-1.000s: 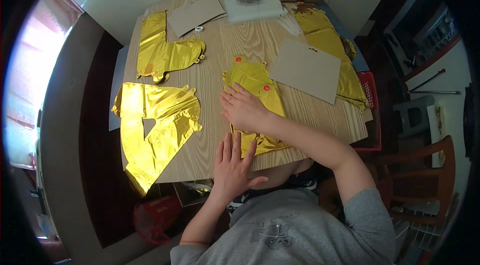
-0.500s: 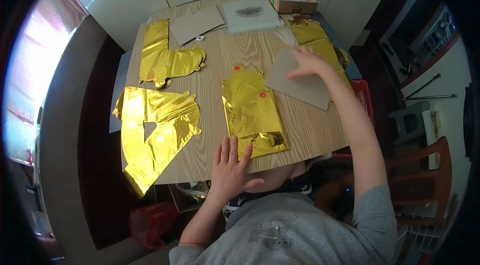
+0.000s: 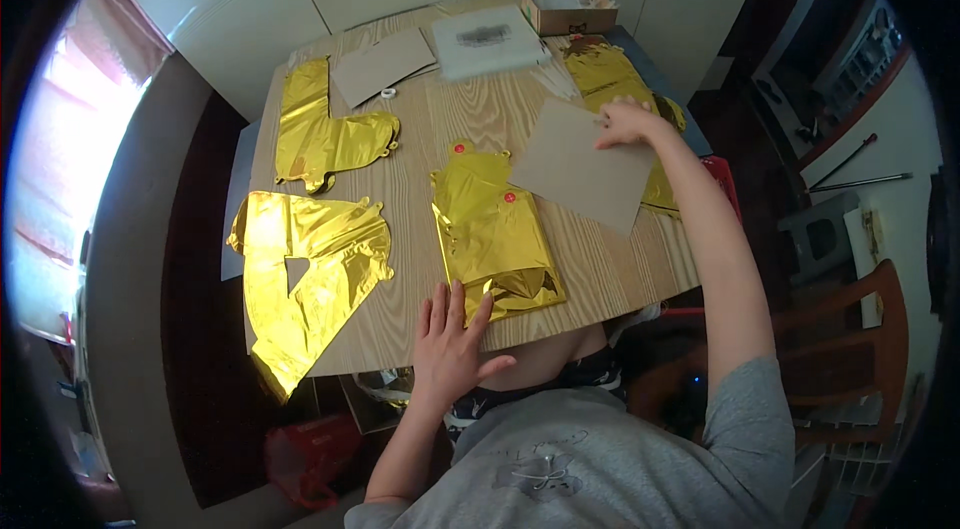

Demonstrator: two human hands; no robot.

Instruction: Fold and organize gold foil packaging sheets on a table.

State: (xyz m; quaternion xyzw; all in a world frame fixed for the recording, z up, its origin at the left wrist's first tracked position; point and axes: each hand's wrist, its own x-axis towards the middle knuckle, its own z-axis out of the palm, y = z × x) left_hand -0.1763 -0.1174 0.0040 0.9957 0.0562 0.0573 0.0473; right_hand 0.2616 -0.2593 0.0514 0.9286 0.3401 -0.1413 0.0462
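Observation:
Near the table's front edge, my left hand [image 3: 452, 349] is open, its fingertips resting on the lower left corner of a folded gold foil balloon [image 3: 490, 229]. This flat balloon carries two small red round stickers. To its right lies a greyish-brown cardboard sheet [image 3: 570, 164], tilted at an angle. My right hand [image 3: 630, 122] is closed at the sheet's upper right edge, fingers bent and thumb on its face. Part of another gold foil pile [image 3: 603, 69] shows behind that hand, partly covered by the sheet.
At left lie two flat gold foil balloons, an upper one [image 3: 335, 137] and a lower one [image 3: 345, 239] with a triangular hole. Cardboard [image 3: 380, 64], a white tape roll [image 3: 389, 93], a translucent sheet [image 3: 485, 54] and an open box [image 3: 570, 17] line the back. A wooden chair [image 3: 860, 329] stands right.
My right hand has come down onto the cardboard sheet's edge and its spread fingers have closed there. My left hand stays on the foil. The whole view has shifted slightly.

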